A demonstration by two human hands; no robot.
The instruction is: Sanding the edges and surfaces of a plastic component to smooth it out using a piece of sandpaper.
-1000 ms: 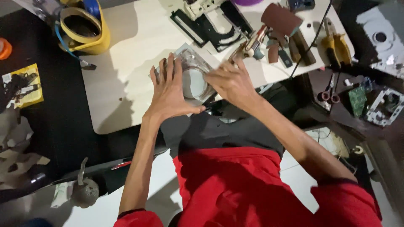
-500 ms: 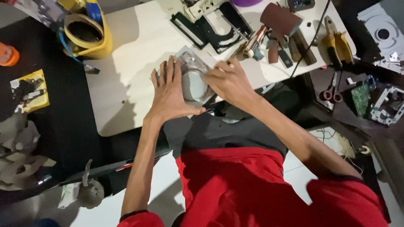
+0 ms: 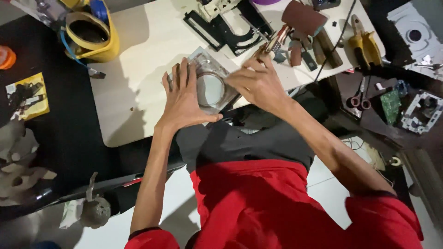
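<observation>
Head view: left hand [image 3: 184,99] lies flat with fingers spread on a grey square metal plate with a round opening [image 3: 210,87], at centre frame near the front edge of the cream bench [image 3: 138,60]. Right hand [image 3: 258,83], fingers curled, pinches a slim metal-tipped tool [image 3: 272,46] just right of the plate. A yellow round container [image 3: 90,34] sits upper left.

On the cream table [image 3: 138,97] a yellow container [image 3: 90,39] stands at the far left corner, and black flat frame parts [image 3: 226,30] lie near the far edge beside a brown rounded block [image 3: 304,18]. A yellow-handled tool [image 3: 364,44] lies at the right end of the table. To the right, on a darker surface, there are scissors [image 3: 359,99] and a small green circuit board [image 3: 391,103], and on the black surface to the left lies a yellow card [image 3: 27,94].
</observation>
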